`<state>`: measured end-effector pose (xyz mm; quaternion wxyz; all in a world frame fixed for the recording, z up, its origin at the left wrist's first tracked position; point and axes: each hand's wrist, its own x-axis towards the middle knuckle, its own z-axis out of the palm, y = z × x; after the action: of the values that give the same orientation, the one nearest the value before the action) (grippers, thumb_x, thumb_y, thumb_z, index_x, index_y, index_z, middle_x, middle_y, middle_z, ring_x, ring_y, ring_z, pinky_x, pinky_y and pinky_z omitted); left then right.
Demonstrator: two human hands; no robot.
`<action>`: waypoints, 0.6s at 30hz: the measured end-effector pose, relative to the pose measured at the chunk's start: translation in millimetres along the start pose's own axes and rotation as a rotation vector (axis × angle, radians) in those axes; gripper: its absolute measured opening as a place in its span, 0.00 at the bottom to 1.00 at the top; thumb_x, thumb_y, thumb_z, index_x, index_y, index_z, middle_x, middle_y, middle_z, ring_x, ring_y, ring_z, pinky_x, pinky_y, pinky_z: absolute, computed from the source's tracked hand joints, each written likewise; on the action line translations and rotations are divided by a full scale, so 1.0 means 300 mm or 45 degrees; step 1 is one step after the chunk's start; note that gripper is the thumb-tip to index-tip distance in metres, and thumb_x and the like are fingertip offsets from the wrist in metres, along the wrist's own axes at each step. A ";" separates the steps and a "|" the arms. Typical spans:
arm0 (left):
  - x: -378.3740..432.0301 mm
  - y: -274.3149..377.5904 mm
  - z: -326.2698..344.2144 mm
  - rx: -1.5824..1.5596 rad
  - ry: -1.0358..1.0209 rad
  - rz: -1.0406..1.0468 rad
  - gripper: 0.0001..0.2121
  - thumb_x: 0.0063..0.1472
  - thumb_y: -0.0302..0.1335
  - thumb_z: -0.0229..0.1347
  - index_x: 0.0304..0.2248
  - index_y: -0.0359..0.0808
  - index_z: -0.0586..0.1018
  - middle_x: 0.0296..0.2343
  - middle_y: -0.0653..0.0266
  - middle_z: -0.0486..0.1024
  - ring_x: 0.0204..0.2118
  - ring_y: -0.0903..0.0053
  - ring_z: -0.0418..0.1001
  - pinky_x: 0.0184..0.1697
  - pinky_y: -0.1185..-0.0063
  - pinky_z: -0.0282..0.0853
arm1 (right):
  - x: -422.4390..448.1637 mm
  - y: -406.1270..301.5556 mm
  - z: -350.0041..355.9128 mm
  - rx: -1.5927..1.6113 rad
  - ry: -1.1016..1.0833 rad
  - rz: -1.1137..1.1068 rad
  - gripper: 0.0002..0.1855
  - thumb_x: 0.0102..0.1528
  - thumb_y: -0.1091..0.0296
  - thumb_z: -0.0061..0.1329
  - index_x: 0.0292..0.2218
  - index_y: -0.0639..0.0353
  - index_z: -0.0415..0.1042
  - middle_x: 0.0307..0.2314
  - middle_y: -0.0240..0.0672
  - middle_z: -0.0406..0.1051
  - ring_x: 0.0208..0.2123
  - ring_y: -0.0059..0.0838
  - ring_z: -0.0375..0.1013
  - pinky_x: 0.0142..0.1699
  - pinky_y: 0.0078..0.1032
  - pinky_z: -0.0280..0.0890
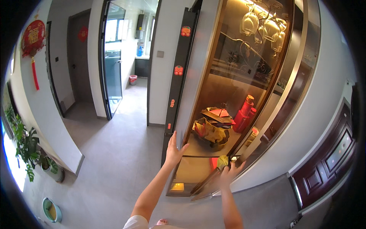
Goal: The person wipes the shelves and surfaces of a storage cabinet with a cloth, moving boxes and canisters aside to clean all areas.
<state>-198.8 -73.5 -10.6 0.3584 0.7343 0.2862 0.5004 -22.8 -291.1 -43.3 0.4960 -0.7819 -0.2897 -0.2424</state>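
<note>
A tall glass-fronted display cabinet point(228, 77) with gold-coloured framing stands before me, lit from inside. My left hand point(173, 151) is at the cabinet's left edge, fingers apart, holding nothing. Near the lower part of the glass door point(281, 97), which stands ajar, my right hand point(230, 173) is blurred, its fingers bent; whether it grips the door edge is unclear. Just beyond those fingers a yellow-green item point(222, 161) shows beside something red. Inside, a tiered leaf-shaped tray point(213, 137) bears flat packets, with red bottle-shaped containers point(243, 117) to its right.
Stemmed wine glasses point(250, 23) hang at the cabinet's top. To the right is a dark red panelled door point(323, 160). A glass door point(113, 65) stands open at the back. On the left are a potted plant point(27, 146) and a teal bucket point(58, 213) on the floor.
</note>
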 end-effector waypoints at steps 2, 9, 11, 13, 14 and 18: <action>0.005 -0.021 0.005 0.026 -0.039 0.014 0.45 0.53 0.40 0.65 0.63 0.35 0.50 0.56 0.42 0.59 0.60 0.52 0.59 0.60 0.66 0.59 | 0.010 0.045 0.044 0.032 0.052 -0.061 0.13 0.51 0.79 0.39 0.38 0.71 0.70 0.65 0.55 0.35 0.64 0.56 0.44 0.60 0.38 0.55; -0.100 -0.176 -0.021 -0.006 -0.141 -0.130 0.45 0.53 0.39 0.65 0.62 0.29 0.52 0.57 0.43 0.60 0.60 0.55 0.59 0.60 0.69 0.59 | 0.065 0.104 0.032 0.775 -0.230 0.289 0.17 0.48 0.82 0.37 0.40 0.80 0.68 0.67 0.38 0.36 0.29 0.19 0.63 0.34 0.18 0.61; -0.151 -0.219 -0.003 -0.177 -0.215 -0.353 0.44 0.55 0.36 0.64 0.63 0.30 0.51 0.60 0.48 0.57 0.64 0.61 0.55 0.63 0.71 0.54 | 0.069 0.149 0.036 0.997 -0.247 0.444 0.22 0.47 0.83 0.35 0.44 0.82 0.66 0.67 0.30 0.35 0.26 0.17 0.62 0.31 0.17 0.59; -0.161 -0.256 0.023 -0.186 -0.219 -0.319 0.43 0.55 0.34 0.64 0.63 0.30 0.51 0.59 0.48 0.58 0.63 0.62 0.55 0.62 0.72 0.54 | 0.089 0.140 0.051 1.069 -0.290 0.499 0.24 0.48 0.83 0.34 0.47 0.81 0.66 0.67 0.26 0.34 0.30 0.18 0.65 0.35 0.16 0.62; -0.165 -0.272 0.040 -0.199 -0.199 -0.284 0.42 0.56 0.33 0.63 0.63 0.30 0.51 0.59 0.48 0.59 0.63 0.64 0.56 0.62 0.72 0.55 | 0.090 0.101 0.050 1.191 -0.308 0.564 0.24 0.49 0.83 0.34 0.48 0.82 0.65 0.67 0.26 0.35 0.35 0.18 0.67 0.39 0.16 0.64; -0.131 -0.344 0.080 -0.351 -0.192 -0.189 0.39 0.56 0.27 0.63 0.61 0.26 0.53 0.56 0.53 0.64 0.58 0.74 0.61 0.60 0.79 0.56 | 0.116 0.129 0.080 1.145 -0.230 0.598 0.25 0.48 0.82 0.36 0.48 0.77 0.67 0.67 0.29 0.40 0.39 0.22 0.70 0.42 0.17 0.64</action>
<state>-195.7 -50.0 -121.1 0.5123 0.6905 0.2406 0.4505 31.1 -274.9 -54.0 0.7972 -0.5531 -0.2235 0.0928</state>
